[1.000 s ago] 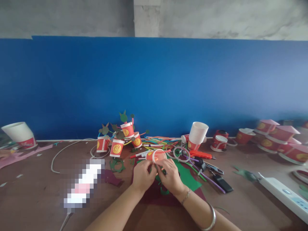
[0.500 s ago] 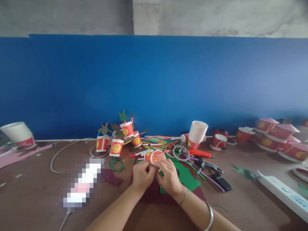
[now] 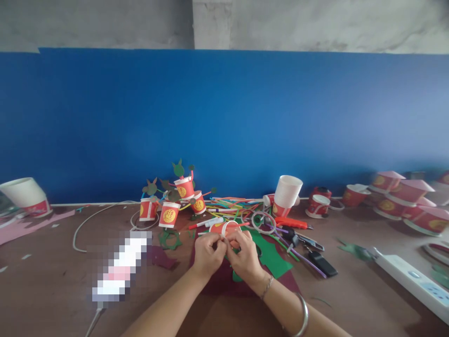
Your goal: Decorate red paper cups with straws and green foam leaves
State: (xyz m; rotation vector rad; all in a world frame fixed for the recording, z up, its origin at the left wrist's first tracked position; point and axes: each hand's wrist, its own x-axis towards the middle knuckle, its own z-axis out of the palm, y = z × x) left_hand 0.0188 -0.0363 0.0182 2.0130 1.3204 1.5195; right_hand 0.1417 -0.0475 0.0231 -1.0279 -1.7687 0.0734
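Note:
Just in front of me, a red-and-white paper cup lies on its side, its mouth turned to the right and towards me. A red straw sticks out past its rim on the right. My left hand is closed, thumb and fingers pinched at the cup's near side. Opposite it, my right hand is closed too, with bent fingers at the cup's mouth. The two sets of fingertips meet at the rim, and what is pinched there is partly hidden. Beneath the hands lie green paper and dark red paper.
Decorated cups stand at the back left, beside a heap of straws. Behind on the right are a cup stack, an orange cutter, tape rolls and keys. Scissors and a power strip lie further right.
The right fingers have shifted slightly at the cup's mouth, and the cup has turned a little. Both hands stay in nearly the same place.

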